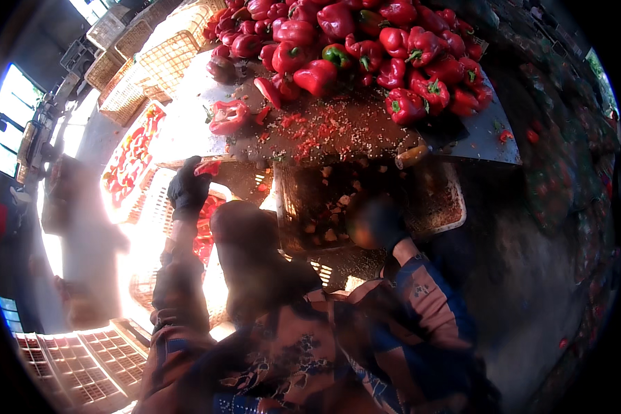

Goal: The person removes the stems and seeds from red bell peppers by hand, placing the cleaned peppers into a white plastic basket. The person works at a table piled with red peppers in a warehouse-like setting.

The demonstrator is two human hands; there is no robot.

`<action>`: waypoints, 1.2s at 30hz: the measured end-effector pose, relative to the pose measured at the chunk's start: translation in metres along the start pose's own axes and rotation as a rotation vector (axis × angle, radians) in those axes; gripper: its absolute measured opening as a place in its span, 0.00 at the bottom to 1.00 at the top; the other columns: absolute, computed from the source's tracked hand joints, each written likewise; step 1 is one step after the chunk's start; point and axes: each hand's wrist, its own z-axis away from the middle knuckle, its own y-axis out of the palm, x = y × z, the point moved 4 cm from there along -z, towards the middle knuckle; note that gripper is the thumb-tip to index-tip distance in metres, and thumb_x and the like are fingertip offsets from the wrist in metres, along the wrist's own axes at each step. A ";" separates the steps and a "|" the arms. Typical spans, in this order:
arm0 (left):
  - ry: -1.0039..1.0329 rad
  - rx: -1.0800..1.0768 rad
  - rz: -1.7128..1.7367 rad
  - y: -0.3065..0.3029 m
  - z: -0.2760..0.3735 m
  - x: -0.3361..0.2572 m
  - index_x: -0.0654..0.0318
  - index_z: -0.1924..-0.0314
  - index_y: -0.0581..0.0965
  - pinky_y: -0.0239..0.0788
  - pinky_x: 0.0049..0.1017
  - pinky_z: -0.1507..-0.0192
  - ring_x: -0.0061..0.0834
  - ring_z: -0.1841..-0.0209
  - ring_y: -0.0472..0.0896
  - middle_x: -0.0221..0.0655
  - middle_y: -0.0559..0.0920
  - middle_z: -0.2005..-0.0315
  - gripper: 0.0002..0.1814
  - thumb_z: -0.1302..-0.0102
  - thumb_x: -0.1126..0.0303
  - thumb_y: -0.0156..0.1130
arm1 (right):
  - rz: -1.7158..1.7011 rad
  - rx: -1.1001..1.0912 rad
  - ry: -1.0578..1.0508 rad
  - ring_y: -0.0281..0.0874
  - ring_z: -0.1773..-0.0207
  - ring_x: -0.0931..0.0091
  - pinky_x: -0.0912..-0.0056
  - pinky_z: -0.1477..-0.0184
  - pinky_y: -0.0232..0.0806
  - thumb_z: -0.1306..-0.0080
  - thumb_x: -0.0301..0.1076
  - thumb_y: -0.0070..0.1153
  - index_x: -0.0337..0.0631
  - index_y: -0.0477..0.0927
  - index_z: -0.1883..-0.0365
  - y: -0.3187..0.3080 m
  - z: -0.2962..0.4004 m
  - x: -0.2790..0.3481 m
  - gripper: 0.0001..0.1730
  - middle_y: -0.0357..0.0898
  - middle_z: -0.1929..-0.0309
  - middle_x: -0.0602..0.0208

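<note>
My left hand (190, 189), in a dark glove, is at the table's front left edge, with a piece of red pepper (208, 168) at its fingertips. My right hand (385, 222), also gloved, is blurred over a dirty plastic crate (458, 207) that holds pepper cores and scraps. A blurred orange-brown roundish thing is against its fingers; I cannot tell what it is. A heap of red bell peppers (336, 20) covers the back of the metal table (181, 119). A cut-open pepper (228, 117) lies at the left. Seeds and red bits litter the surface.
Crates of red pepper pieces (134, 160) stand left of the table and below my left forearm. Stacked plastic crates (168, 57) are at the back left, another crate (88, 362) at the lower left. A short yellowish handle-like object (413, 156) lies on the table's front edge.
</note>
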 end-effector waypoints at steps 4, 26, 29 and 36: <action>-0.021 0.010 0.078 0.002 0.003 -0.012 0.57 0.53 0.72 0.65 0.36 0.54 0.41 0.55 0.75 0.41 0.78 0.61 0.25 0.51 0.58 0.62 | -0.009 -0.181 -0.031 0.73 0.63 0.59 0.57 0.64 0.67 0.48 0.47 0.55 0.43 0.77 0.65 -0.015 -0.007 0.010 0.19 0.74 0.66 0.53; 0.122 0.106 0.178 0.076 -0.139 -0.153 0.62 0.61 0.75 0.70 0.37 0.63 0.43 0.67 0.77 0.46 0.78 0.73 0.13 0.44 0.63 0.54 | -0.637 -0.029 0.272 0.74 0.71 0.71 0.72 0.64 0.67 0.41 0.35 0.53 0.34 0.73 0.56 -0.060 0.000 0.032 0.17 0.77 0.67 0.62; -0.292 0.482 1.313 0.095 -0.103 -0.151 0.66 0.60 0.74 0.72 0.31 0.68 0.36 0.71 0.79 0.40 0.78 0.77 0.16 0.45 0.62 0.57 | -0.556 -0.266 0.124 0.74 0.70 0.74 0.71 0.65 0.66 0.42 0.31 0.54 0.33 0.73 0.57 -0.092 -0.014 0.042 0.15 0.77 0.72 0.63; -0.372 0.707 1.773 0.090 -0.016 -0.199 0.66 0.57 0.72 0.73 0.28 0.65 0.31 0.62 0.77 0.37 0.76 0.63 0.19 0.41 0.58 0.54 | -0.631 -0.621 -0.013 0.76 0.70 0.61 0.66 0.69 0.67 0.42 0.32 0.54 0.38 0.74 0.60 -0.152 -0.026 0.071 0.13 0.76 0.73 0.55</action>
